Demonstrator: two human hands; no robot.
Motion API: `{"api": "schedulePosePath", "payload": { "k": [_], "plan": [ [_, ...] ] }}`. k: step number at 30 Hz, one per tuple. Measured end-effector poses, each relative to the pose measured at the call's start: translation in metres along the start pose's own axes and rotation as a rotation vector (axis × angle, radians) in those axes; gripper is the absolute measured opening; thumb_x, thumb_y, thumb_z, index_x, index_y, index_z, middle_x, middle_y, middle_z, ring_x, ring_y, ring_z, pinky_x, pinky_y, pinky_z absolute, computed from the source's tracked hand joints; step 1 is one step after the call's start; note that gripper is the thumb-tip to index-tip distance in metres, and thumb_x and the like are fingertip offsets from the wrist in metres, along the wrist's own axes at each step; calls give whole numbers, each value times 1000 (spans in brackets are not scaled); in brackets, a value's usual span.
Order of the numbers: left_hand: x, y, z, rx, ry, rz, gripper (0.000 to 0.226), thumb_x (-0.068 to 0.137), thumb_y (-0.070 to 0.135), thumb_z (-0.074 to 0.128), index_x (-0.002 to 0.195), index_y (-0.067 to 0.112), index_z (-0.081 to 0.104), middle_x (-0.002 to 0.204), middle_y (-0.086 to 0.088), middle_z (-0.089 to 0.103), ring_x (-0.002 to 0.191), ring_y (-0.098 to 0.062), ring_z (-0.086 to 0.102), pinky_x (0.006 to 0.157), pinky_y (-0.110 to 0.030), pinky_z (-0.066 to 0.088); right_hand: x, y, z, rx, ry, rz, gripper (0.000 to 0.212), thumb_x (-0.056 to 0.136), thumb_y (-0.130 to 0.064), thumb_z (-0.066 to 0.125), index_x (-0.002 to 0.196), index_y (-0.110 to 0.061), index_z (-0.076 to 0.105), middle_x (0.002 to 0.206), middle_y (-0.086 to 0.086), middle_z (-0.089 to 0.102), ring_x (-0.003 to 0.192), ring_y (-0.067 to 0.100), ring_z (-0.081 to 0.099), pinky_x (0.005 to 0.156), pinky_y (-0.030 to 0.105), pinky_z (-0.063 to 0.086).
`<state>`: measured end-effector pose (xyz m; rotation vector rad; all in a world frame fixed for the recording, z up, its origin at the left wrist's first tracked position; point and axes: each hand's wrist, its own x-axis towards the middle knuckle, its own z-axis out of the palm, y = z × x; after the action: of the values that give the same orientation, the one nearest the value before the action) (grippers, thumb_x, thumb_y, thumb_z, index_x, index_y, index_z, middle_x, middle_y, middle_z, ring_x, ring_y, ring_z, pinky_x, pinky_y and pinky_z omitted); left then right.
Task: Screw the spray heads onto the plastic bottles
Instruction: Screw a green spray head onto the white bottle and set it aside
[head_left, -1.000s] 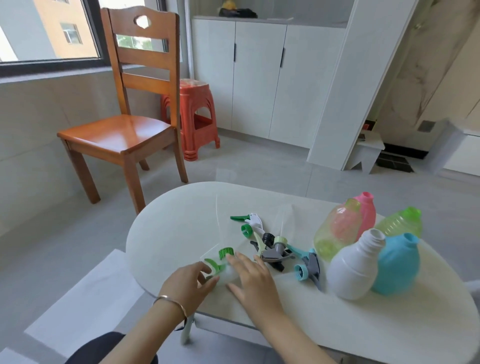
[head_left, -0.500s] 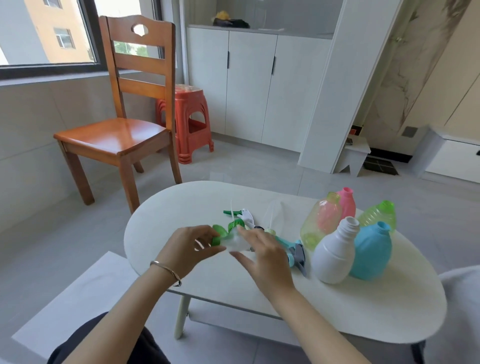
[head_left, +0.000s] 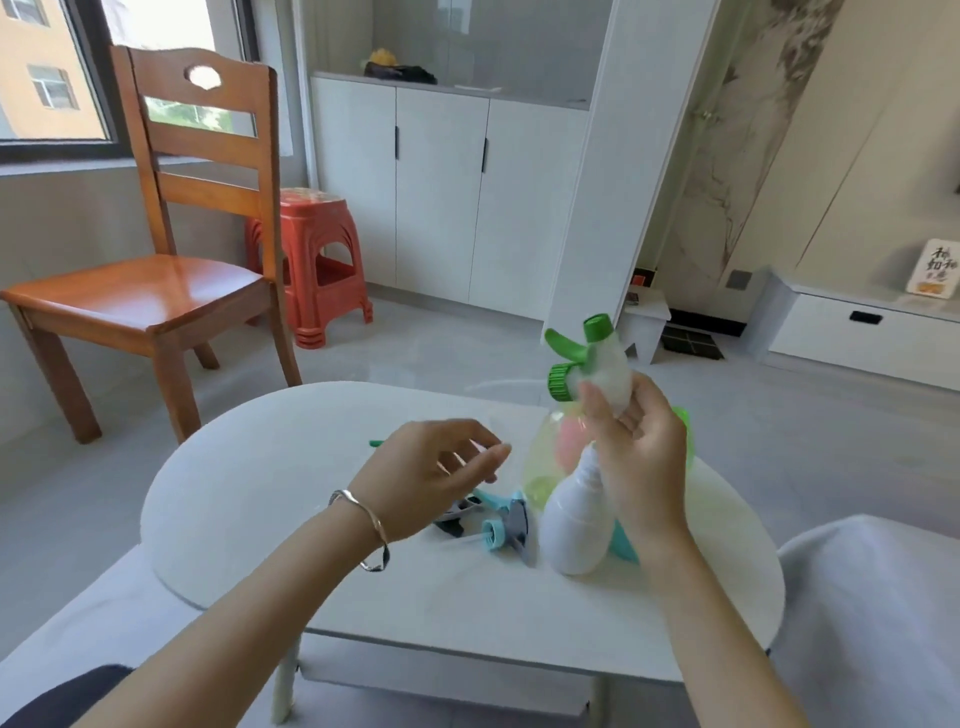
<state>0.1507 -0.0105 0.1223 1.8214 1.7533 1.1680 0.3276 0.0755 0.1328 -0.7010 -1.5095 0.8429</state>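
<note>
My right hand (head_left: 641, 462) grips a green and white spray head (head_left: 589, 364) and holds it raised above the bottles, with the green collar facing left. My left hand (head_left: 431, 470) hovers over the table with fingers loosely curled and nothing seen in it. A white bottle (head_left: 571, 525) stands open-necked just below my right hand. Behind the white one stand a yellow-green bottle (head_left: 540, 467), a pink bottle (head_left: 569, 441) and a blue bottle (head_left: 623, 545), partly hidden. A teal spray head (head_left: 506, 527) and a grey one (head_left: 457, 514) lie beside the bottles.
All of this rests on a white oval table (head_left: 260, 493). A green trigger tip (head_left: 376, 443) shows past my left hand. A wooden chair (head_left: 156, 291) and a red stool (head_left: 317, 260) stand beyond the table. A grey cushion (head_left: 872, 597) sits at the right.
My right hand has lifted the green and white spray head up and to the right, over the bottles. My left hand has let go of it and stays low.
</note>
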Motion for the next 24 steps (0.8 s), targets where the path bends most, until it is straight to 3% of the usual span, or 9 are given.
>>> {"api": "schedulePosePath", "payload": {
  "k": [2, 5, 10, 13, 18, 24],
  "plan": [
    [6, -5, 24, 105, -36, -28, 28, 82, 56, 52, 93, 33, 64, 76, 20, 69, 65, 1, 64, 65, -22, 55, 9, 4, -21, -6, 75, -20, 23, 82, -37, 64, 90, -15, 63, 80, -6, 70, 76, 3, 66, 69, 15, 49],
    [18, -17, 61, 123, -62, -97, 36, 80, 55, 59, 108, 34, 58, 96, 20, 63, 83, 0, 62, 78, -26, 53, 19, 18, -47, 73, 154, 35, 11, 83, -34, 63, 86, -23, 64, 78, -13, 73, 80, 4, 69, 74, 16, 52],
    [35, -27, 111, 58, -87, -126, 67, 69, 55, 72, 126, 32, 44, 119, 13, 53, 103, -7, 53, 90, -23, 44, 27, 37, -73, 282, 237, 214, 11, 86, -30, 64, 88, -20, 67, 79, -10, 75, 80, 8, 71, 72, 18, 54],
    [38, -29, 135, 82, -94, -139, 76, 63, 56, 75, 126, 31, 42, 120, 13, 53, 107, -11, 52, 92, -29, 45, 31, 43, -82, 357, 292, 275, 8, 88, -29, 62, 86, -23, 67, 78, -8, 75, 80, 11, 72, 69, 19, 54],
    [39, -30, 155, 216, -134, -135, 79, 58, 53, 76, 123, 29, 37, 109, 10, 54, 105, -17, 52, 81, -35, 46, 34, 47, -91, 446, 276, 378, 12, 92, -31, 57, 88, -20, 61, 79, -7, 74, 82, 15, 73, 68, 22, 55],
    [35, -31, 158, 215, -75, -115, 74, 56, 51, 76, 117, 26, 42, 105, 11, 52, 102, -14, 51, 78, -25, 39, 32, 51, -80, 469, 244, 467, 13, 92, -28, 58, 87, -17, 60, 75, -7, 74, 78, 16, 73, 66, 22, 56]
  ]
}}
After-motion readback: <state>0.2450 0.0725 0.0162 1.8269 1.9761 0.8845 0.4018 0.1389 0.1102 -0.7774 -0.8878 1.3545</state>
